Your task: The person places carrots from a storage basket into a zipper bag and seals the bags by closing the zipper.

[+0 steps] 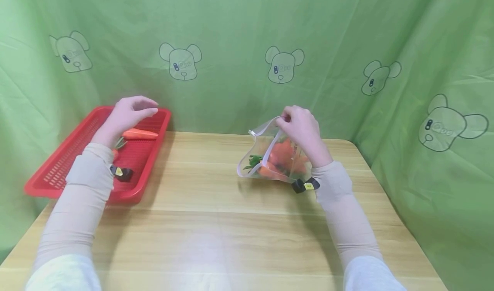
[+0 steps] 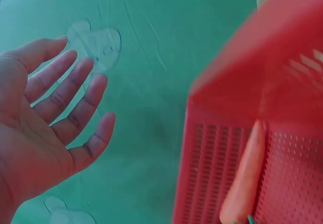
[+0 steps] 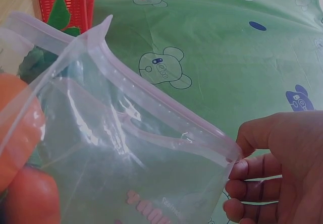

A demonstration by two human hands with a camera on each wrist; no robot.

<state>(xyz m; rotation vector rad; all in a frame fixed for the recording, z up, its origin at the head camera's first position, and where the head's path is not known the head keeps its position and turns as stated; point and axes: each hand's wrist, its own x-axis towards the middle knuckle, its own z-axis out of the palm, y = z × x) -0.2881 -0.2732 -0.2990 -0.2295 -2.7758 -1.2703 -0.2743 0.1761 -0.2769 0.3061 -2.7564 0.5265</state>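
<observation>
My right hand pinches the top corner of a clear zip bag between thumb and forefinger. Orange-red vegetables and some green leaves show inside it, and the bag's mouth gapes toward the left. My left hand hovers over the far part of a red plastic basket, holding nothing; in the left wrist view its fingers are spread and slightly bent. Inside the basket lies a carrot, with another orange piece with a green stem partly hidden behind my left wrist.
A wooden table carries the basket at the left and the bag right of centre. Green curtain cloth with printed bear heads hangs behind the table and along its sides. Each wrist wears a band with a small black device.
</observation>
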